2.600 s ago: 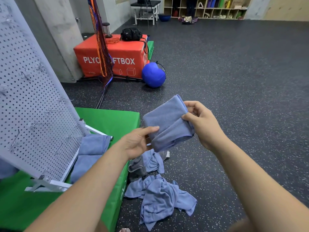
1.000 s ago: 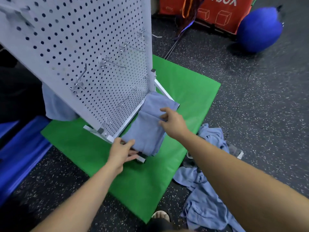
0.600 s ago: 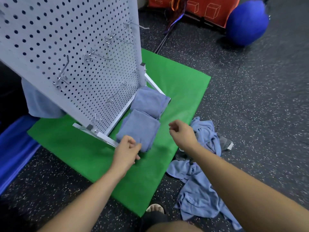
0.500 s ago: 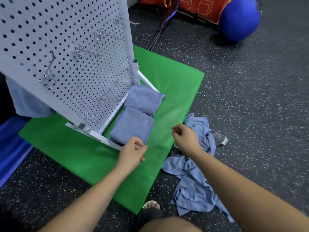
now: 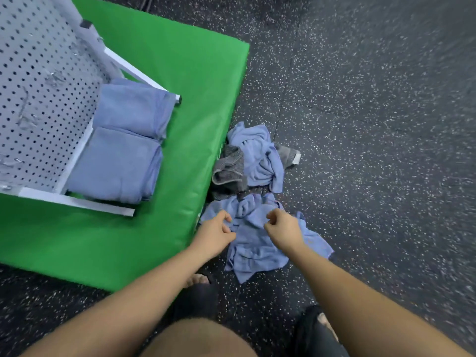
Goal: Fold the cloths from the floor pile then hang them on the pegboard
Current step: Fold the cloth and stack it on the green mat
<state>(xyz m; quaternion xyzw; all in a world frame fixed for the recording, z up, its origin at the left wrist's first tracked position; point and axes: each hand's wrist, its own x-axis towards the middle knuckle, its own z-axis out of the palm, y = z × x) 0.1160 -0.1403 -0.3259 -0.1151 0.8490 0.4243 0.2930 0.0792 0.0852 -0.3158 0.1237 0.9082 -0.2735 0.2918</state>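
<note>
"Cloths, two of them folded, lie at the left of the frame on the green mat [image 5: 195, 73]: the farther folded cloth [image 5: 134, 109] and the nearer folded cloth [image 5: 116, 166], touching end to end."

"And left of them we have the white pegboard [image 5: 38, 86], tilted, filling the upper left corner. Both folded ones lie along its bottom edge, between the white bars of its stand [image 5: 77, 200]."

"Moving toward the centre, what of our left hand [image 5: 215, 233]?"

"It sits at the mat's right edge, over the near blue cloth [image 5: 257, 251] of the floor pile. Its fingers are curled in, but we cannot tell whether they pinch the fabric or only hover above it."

"Higher in the frame?"

"A grey cloth [image 5: 229, 168] bunched against the mat's side. Touching it on the right is a crumpled blue cloth [image 5: 260, 155]."

"And our right hand [image 5: 283, 229]?"

"Just right of the left one and apart from it, over that same near blue cloth. Its fingers are curled too, and again we cannot tell whether it grips."

"Then the dark speckled floor [image 5: 373, 124] takes up the whole right side."
</note>
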